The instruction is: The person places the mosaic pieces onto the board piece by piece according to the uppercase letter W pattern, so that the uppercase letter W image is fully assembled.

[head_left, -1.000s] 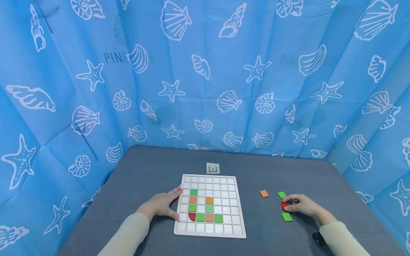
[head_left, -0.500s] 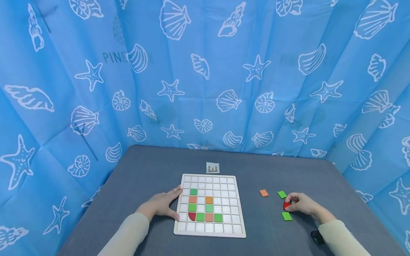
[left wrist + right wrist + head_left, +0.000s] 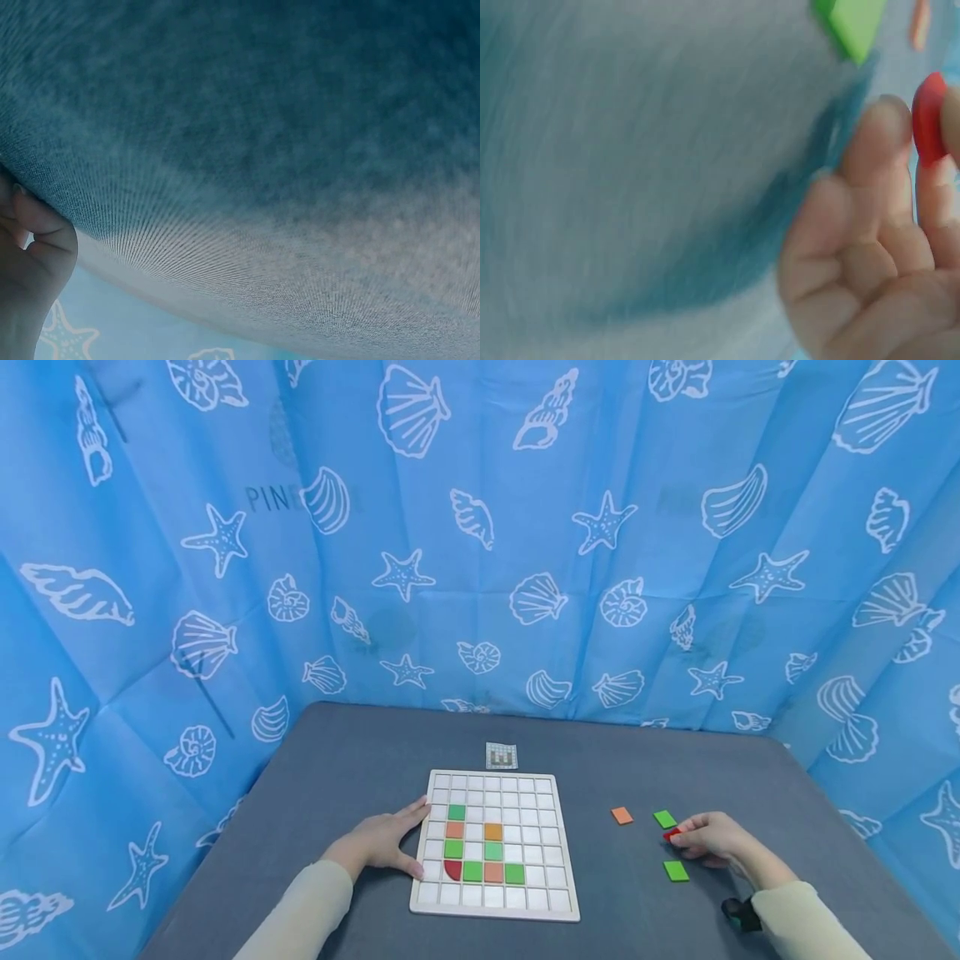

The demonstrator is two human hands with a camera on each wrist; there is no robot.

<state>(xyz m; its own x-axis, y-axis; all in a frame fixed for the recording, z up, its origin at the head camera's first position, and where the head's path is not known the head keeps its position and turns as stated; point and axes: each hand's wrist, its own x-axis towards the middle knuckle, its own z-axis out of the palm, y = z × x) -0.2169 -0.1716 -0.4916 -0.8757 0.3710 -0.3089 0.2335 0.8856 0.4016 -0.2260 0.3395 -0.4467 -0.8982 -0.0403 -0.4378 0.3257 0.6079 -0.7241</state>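
Observation:
In the head view, a white gridded board [image 3: 540, 831] lies on the table. Green, salmon and orange square tiles and a dark red quarter-round tile [image 3: 453, 870] sit in its cells. My left hand [image 3: 381, 841] rests against the board's left edge, thumb and fingers spread. Off to the right, my right hand [image 3: 716, 839] pinches a red tile [image 3: 671, 834] between thumb and fingers. The right wrist view shows this red tile [image 3: 928, 124] with a curved edge, held off the cloth. Around that hand lie a green tile [image 3: 664, 819], another green tile [image 3: 676, 871] and an orange tile [image 3: 622, 815].
A small printed card [image 3: 501, 756] with a grid pattern lies just beyond the board. Grey cloth covers the table [image 3: 375, 752]. A blue shell-patterned curtain [image 3: 480, 568] stands behind and at both sides.
My right hand has taken the red tile from between the two green ones and lifted it off the table, turning it edge-on. The left hand stays at the board.

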